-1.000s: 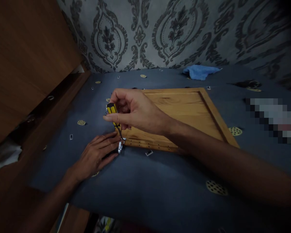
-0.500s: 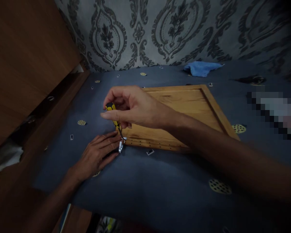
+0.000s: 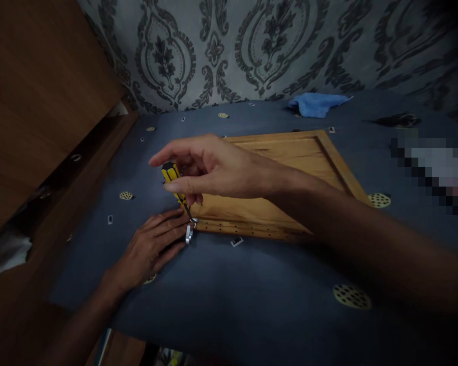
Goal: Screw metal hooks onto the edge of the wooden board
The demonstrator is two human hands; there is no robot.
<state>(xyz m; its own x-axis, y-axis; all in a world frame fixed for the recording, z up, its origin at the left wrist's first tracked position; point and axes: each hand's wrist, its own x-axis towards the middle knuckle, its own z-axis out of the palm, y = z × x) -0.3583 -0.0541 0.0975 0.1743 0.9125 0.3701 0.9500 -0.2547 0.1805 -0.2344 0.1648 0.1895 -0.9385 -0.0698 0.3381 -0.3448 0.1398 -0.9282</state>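
A wooden board point(image 3: 290, 168) with a raised rim lies flat on a dark blue patterned sheet point(image 3: 232, 290). A row of small holes runs along its near edge. My right hand point(image 3: 209, 168) pinches a yellow-and-black screwdriver point(image 3: 174, 184), its tip down at the board's near left corner. There a small silver metal bracket point(image 3: 189, 234) sits against the edge. My left hand point(image 3: 152, 246) rests on the sheet with its fingers closed on the bracket, holding it to the corner.
A brown wooden cabinet point(image 3: 41, 101) stands at the left. A crumpled blue cloth point(image 3: 315, 103) lies at the back by the patterned wall. A dark object point(image 3: 399, 121) lies at the far right.
My right hand's fingers have shifted round the screwdriver handle, the forefinger now stretched out to the left. The view has drifted slightly. My left hand stays on the bracket.
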